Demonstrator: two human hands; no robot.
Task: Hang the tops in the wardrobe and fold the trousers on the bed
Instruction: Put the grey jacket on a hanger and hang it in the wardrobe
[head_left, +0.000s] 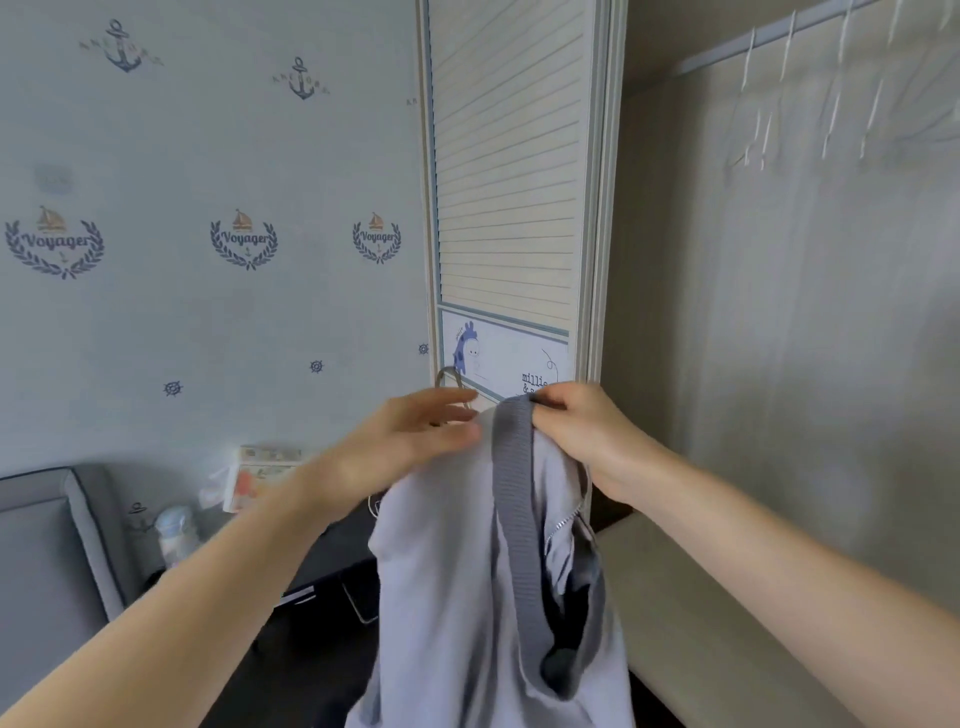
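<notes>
Head view: pale grey zip-up top (457, 597) hanging limp in front of wardrobe door (506, 171), held up at the darker ribbed collar (511, 467). Right hand (582, 421) pinching collar at its peak, fingers curled round the knit. Left hand (415, 431) with fingers straight and loose, touching fabric just left of collar; blurred, exact contact hard to tell. Hanger hook (451, 378) visible behind left hand, against the door; whether already inside the top, cannot tell. Judged light, soft, no stiffness, likely to slump off a shoulder; zip (563, 522) partly open. Best grip: collar or shoulder seams. Right of the door: open wardrobe, rail (769, 39) with empty hangers (831, 114). Left of the door, lower: padded headboard (47, 545), cluttered dark surface (332, 561). Door edge between top and rail
</notes>
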